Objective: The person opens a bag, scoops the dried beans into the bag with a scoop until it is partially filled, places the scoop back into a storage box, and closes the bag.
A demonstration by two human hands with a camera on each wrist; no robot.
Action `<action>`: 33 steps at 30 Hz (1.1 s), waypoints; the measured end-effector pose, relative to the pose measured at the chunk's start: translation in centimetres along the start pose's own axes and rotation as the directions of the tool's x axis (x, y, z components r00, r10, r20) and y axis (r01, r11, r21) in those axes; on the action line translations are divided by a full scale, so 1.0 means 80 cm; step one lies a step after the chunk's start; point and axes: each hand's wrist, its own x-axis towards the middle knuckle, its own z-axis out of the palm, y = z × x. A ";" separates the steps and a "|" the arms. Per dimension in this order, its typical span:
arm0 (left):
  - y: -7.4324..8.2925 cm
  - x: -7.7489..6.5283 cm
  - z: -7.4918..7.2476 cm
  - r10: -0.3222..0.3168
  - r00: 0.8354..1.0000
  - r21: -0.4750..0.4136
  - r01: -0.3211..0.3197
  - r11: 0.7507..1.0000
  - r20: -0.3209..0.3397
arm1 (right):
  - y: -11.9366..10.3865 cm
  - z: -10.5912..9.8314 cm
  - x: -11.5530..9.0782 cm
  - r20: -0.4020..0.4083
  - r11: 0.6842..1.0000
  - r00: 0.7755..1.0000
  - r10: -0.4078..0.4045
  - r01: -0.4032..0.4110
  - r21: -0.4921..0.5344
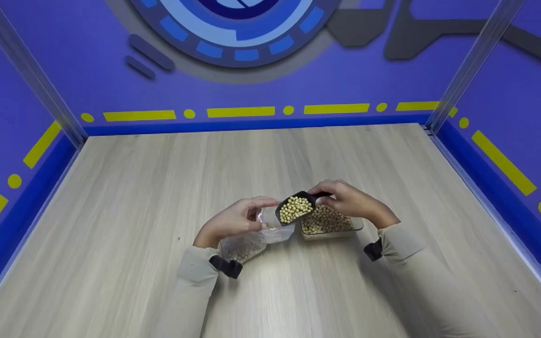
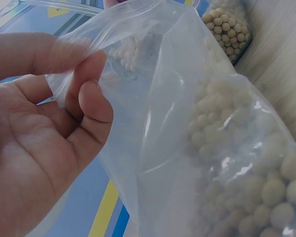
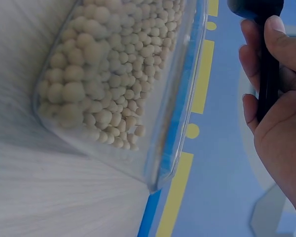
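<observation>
My left hand [image 1: 235, 218] pinches the rim of a clear zip bag [image 2: 153, 148], its mouth spread apart. Pale yellow round beans [image 2: 274, 197] lie in the lower part of the bag. My right hand [image 1: 348, 202] grips the handle of a black scoop [image 3: 268, 74]. Heaped with beans [image 1: 295, 209], the scoop's bowl is at the bag's mouth, between the two hands. Below the right hand stands a clear rectangular container [image 1: 329, 236] holding many more of the beans [image 3: 113, 64].
The container and the bag are side by side on a light wood table [image 1: 158, 188]. Blue panels [image 1: 261, 94] with yellow marks border the table at the back and both sides. A black wrist strap [image 1: 226, 266] sits on the left sleeve.
</observation>
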 end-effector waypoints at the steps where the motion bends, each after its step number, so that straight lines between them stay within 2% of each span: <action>1: 0.000 0.000 0.000 0.000 1.000 0.001 0.000 1.000 0.000 | 0.000 0.000 0.000 -0.001 1.000 1.000 -0.003 0.003 -0.007; 14: -0.005 0.000 0.000 0.068 0.998 0.011 -0.068 0.998 0.000 | -0.005 -0.004 0.002 0.008 0.999 1.000 -0.010 0.010 -0.046; 21: -0.002 0.000 0.000 0.028 1.000 0.002 -0.028 1.000 -0.003 | -0.007 -0.006 0.003 0.010 0.997 1.000 -0.026 0.027 -0.071; 33: -0.002 0.000 0.000 0.022 1.000 -0.007 -0.022 1.000 -0.002 | -0.010 -0.007 0.005 0.015 0.994 0.998 -0.056 0.058 -0.096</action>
